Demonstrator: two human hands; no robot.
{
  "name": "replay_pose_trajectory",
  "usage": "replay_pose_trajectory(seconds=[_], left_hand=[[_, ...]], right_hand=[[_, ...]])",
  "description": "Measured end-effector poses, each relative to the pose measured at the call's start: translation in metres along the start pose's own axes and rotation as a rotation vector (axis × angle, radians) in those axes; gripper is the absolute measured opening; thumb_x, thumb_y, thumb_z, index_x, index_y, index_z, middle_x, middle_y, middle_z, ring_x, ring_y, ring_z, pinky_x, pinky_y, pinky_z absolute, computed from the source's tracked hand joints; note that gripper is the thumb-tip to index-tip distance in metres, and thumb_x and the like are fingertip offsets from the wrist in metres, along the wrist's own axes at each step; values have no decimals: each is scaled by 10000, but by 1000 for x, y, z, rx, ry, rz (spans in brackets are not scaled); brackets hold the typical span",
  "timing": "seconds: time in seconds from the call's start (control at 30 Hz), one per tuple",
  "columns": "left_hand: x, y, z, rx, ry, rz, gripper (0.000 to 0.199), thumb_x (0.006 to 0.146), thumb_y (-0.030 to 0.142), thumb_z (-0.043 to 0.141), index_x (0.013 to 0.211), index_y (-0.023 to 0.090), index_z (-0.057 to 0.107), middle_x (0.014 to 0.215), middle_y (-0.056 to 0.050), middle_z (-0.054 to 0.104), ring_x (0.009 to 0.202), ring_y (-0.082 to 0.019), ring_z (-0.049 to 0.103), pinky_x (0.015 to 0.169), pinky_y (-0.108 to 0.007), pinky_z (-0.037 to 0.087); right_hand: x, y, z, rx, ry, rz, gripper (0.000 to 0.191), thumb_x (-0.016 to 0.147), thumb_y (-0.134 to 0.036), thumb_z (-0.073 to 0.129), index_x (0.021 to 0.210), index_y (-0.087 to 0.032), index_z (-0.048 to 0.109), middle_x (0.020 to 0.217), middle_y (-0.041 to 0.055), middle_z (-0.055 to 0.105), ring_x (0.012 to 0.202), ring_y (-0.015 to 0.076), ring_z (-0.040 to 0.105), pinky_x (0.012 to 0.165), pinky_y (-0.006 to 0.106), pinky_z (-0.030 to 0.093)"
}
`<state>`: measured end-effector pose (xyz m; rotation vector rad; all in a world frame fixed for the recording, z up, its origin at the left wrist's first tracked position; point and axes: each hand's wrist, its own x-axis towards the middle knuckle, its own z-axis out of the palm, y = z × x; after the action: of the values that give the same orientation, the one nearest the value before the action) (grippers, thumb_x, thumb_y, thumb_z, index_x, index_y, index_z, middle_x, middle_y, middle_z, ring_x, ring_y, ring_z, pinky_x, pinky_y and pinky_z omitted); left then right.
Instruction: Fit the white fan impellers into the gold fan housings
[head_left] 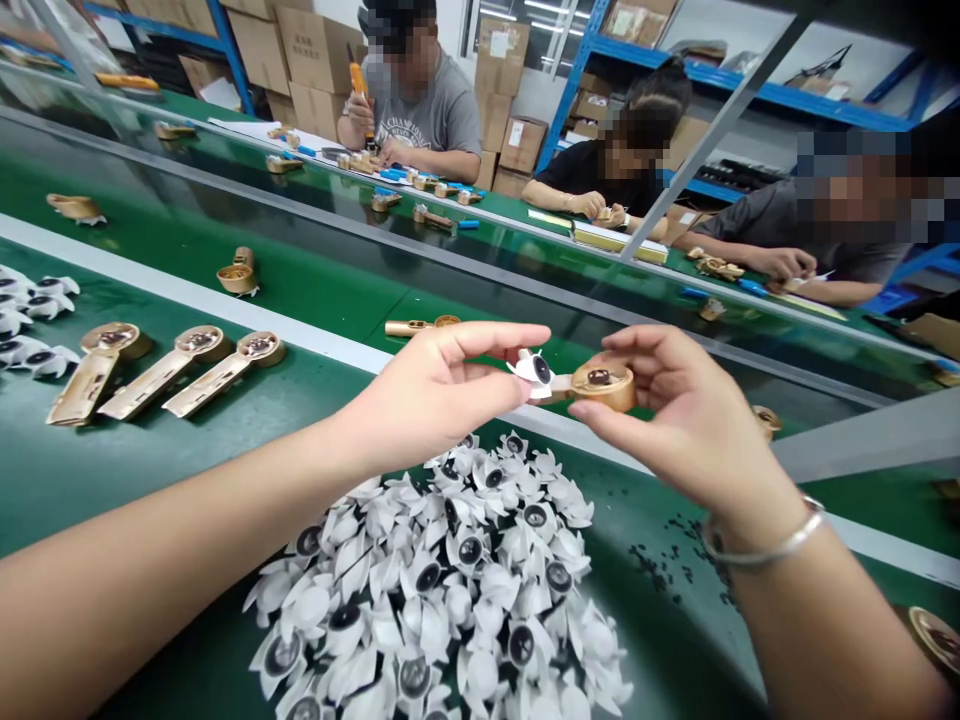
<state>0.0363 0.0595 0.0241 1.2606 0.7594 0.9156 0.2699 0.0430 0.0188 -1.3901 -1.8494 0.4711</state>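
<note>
Fan blade (534, 371) between left-hand fingers (510, 392), beside the gold housing (604, 386).

"CHAMPION" arcs across the gray T-shirt (448, 112), with smaller, blurred lettering beneath. Printed characters on the large cardboard box (316, 50) left of the T-shirt (two rows, apparently Chinese) are too small to read.

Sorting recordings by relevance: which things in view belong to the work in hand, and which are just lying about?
Work in hand:
white fan piece, in the left hand
gold housing, in the right hand
likely the heap of matching fans
likely three similar housings at left

Lying about, apparently:
cardboard boxes behind
small black bits, purpose unclear
</note>
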Motion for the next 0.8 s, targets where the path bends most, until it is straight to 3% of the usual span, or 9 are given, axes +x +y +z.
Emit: replay_pose_trajectory(seconds=[0.1,0.23,0.43,0.8], left_hand=[[-4,5,0,154,21,93,401,756,181,720,1154,186,674,942,-30,745,848,-167,707,743,-268,583],[-9,9,1,288,30,188,305,709,164,739,1009,166,689,978,-36,733,859,-158,700,807,-260,590],[-10,10,1,366,40,239,235,733,198,734,964,181,696,965,-22,738,874,-161,705,852,-275,587],[-10,14,-7,795,-4,513,163,828,233,681,943,278,788,1001,2,780,919,-189,703,853,-289,519]], right_hand=[[-14,-23,0,180,-40,26,576,650,-319,880,1127,-220,574,1089,74,721,938,239,723,830,354,627],[-20,-35,2,250,-59,9,485,686,-266,865,1126,-251,662,1108,51,735,942,244,731,866,381,637],[-23,-38,5,188,-18,2,481,720,-280,849,1172,-278,685,1105,38,748,940,274,736,879,452,638],[-23,-37,6,196,-87,17,484,753,-338,825,1213,-286,684,1084,15,765,921,255,749,825,395,657]])
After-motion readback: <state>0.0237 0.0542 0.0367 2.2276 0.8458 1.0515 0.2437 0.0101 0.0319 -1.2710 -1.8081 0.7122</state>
